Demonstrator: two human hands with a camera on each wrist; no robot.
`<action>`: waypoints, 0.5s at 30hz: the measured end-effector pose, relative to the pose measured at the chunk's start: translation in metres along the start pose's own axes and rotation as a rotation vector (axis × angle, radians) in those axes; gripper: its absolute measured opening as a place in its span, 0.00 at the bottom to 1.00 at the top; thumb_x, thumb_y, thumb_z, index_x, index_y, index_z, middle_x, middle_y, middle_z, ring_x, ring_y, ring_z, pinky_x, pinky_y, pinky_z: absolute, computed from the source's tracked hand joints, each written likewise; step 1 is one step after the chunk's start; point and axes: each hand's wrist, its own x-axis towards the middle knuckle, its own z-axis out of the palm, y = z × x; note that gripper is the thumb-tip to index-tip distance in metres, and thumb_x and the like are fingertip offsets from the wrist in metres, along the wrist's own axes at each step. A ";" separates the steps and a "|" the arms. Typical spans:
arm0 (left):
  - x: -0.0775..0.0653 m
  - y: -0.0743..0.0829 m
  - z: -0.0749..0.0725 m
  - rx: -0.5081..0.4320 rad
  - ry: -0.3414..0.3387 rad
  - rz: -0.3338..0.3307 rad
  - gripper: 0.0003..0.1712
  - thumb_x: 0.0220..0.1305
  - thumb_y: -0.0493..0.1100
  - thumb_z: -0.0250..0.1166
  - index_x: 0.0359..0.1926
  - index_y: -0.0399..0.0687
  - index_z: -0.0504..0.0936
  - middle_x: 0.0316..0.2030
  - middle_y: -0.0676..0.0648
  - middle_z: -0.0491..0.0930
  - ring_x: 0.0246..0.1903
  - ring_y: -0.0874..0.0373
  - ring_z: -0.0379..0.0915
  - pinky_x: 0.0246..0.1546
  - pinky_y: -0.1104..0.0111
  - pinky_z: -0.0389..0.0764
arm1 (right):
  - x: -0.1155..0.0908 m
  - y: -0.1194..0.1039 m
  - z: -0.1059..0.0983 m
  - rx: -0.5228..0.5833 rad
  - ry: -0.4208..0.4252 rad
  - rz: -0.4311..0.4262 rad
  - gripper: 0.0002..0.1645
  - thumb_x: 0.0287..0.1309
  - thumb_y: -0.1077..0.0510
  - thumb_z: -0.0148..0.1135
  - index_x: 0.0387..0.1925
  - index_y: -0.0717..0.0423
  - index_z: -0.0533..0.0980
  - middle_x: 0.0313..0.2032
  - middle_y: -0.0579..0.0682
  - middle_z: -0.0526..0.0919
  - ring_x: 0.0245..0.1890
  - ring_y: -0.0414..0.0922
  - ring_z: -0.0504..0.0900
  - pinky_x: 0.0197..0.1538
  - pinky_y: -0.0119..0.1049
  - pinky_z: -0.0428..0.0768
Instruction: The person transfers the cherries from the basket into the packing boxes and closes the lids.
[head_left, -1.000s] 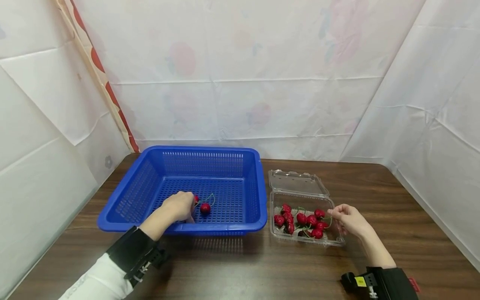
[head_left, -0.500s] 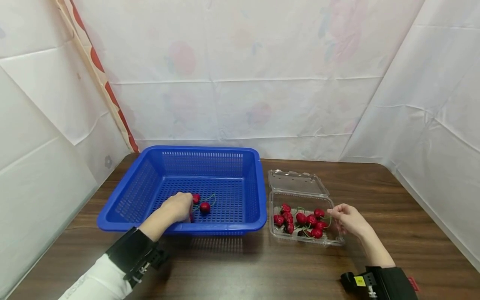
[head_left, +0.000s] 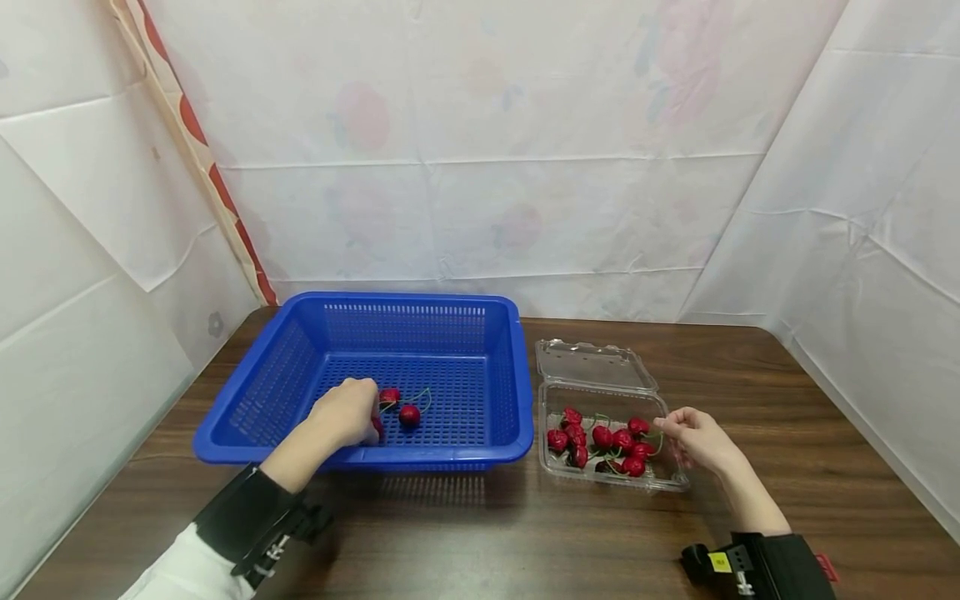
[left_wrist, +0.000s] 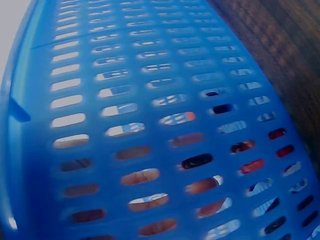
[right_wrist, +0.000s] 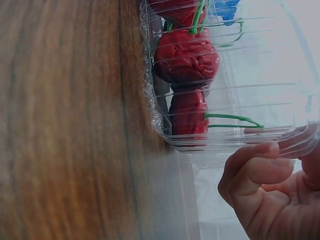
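Observation:
My left hand (head_left: pixel 347 412) is down inside the blue plastic basket (head_left: pixel 457 455), near its front wall. Its fingers pinch a red cherry, mostly hidden beneath them. Just beyond lie two more cherries with green stems, a nearer cherry (head_left: pixel 409 417) and a farther cherry (head_left: pixel 389 397). In the left wrist view the slotted basket wall (left_wrist: pixel 165 90) covers most of that hand. My right hand (head_left: pixel 699 439) holds the right edge of a clear plastic clamshell box (head_left: pixel 551 473), thumb and fingers at its rim. Several cherries (right_wrist: pixel 186 57) with green stems sit inside the box.
The box's lid (head_left: pixel 596 367) stands open toward the back. Both containers rest on a brown wooden table (head_left: pixel 480 542). White patterned sheets (head_left: pixel 480 208) enclose it at the back and sides.
My left hand has shifted slightly left and up within the basket, its cherry moving along. The farther cherry has come more into view. My right hand and the box stay put.

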 end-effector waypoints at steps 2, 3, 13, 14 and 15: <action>-0.003 0.000 -0.001 0.001 0.029 0.009 0.10 0.39 0.34 0.70 0.23 0.41 0.75 0.21 0.48 0.73 0.20 0.55 0.68 0.20 0.63 0.71 | 0.000 0.000 0.000 -0.001 0.000 0.001 0.15 0.62 0.55 0.48 0.33 0.66 0.62 0.14 0.46 0.65 0.11 0.38 0.63 0.16 0.32 0.67; -0.004 0.000 -0.002 0.000 0.045 0.015 0.10 0.40 0.34 0.70 0.23 0.41 0.75 0.21 0.48 0.72 0.20 0.55 0.68 0.20 0.63 0.71 | 0.000 0.000 0.000 0.000 0.000 0.002 0.14 0.62 0.55 0.48 0.33 0.66 0.62 0.14 0.46 0.65 0.11 0.38 0.63 0.16 0.32 0.67; -0.016 0.008 -0.011 -0.025 0.164 0.048 0.09 0.44 0.36 0.69 0.26 0.39 0.77 0.19 0.48 0.73 0.20 0.56 0.68 0.22 0.62 0.73 | -0.001 -0.001 0.000 0.009 -0.003 -0.003 0.13 0.62 0.57 0.47 0.33 0.66 0.62 0.15 0.46 0.65 0.12 0.38 0.63 0.16 0.31 0.67; -0.017 0.009 -0.011 -0.030 0.172 0.048 0.09 0.44 0.36 0.69 0.27 0.38 0.77 0.19 0.48 0.73 0.20 0.56 0.68 0.21 0.63 0.73 | -0.001 -0.001 0.000 0.011 -0.003 -0.002 0.13 0.62 0.57 0.47 0.33 0.66 0.62 0.15 0.46 0.65 0.12 0.37 0.63 0.16 0.31 0.67; -0.019 0.010 -0.011 -0.037 0.183 0.050 0.09 0.44 0.36 0.69 0.28 0.38 0.77 0.19 0.48 0.73 0.20 0.56 0.67 0.21 0.63 0.73 | -0.001 -0.001 0.000 0.011 -0.003 -0.002 0.13 0.62 0.57 0.47 0.33 0.66 0.62 0.15 0.46 0.65 0.12 0.37 0.63 0.16 0.31 0.67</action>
